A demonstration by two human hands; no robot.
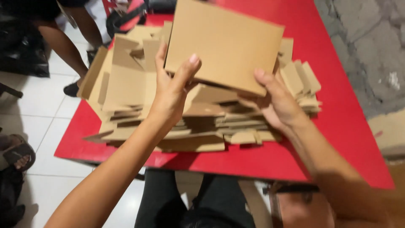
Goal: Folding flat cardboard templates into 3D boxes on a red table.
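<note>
Left hand (171, 90): raised over the pile, fingers closed on the near-left corner of the card (223, 44); thumb tip pressed on its upper face, the other fingers behind and under it, partly hidden.

Right hand (276, 103): fingers narrowly curled about the near-right corner of the card; thumb lies along the lower edge, the rest are tucked beneath, out of sight.

Card: one flat piece of plain brown cardboard, roughly rectangular, unprinted. Held by both hands above the pile, clear of the desk (337, 105). It is tilted, far edge higher than near edge, and turned a little so the near edge slopes down to the right. The long axis runs left to right across the view; the top corner is cut off by the picture's edge.

Pile (126, 88): many flat brown cardboard blanks with cut flaps and slots, stacked loosely and fanned out at the near and right edges. Lies on the desk, directly below the card. No labels or print show on any piece.

Desk: red top, its near edge running across the lower part of the view.

Surroundings: white tiled floor (46, 109) at left; another person's bare legs (63, 46) stand beyond the desk's far-left corner; a sandalled foot (19, 154) at the left edge; grey rough wall (371, 50) at right.
</note>
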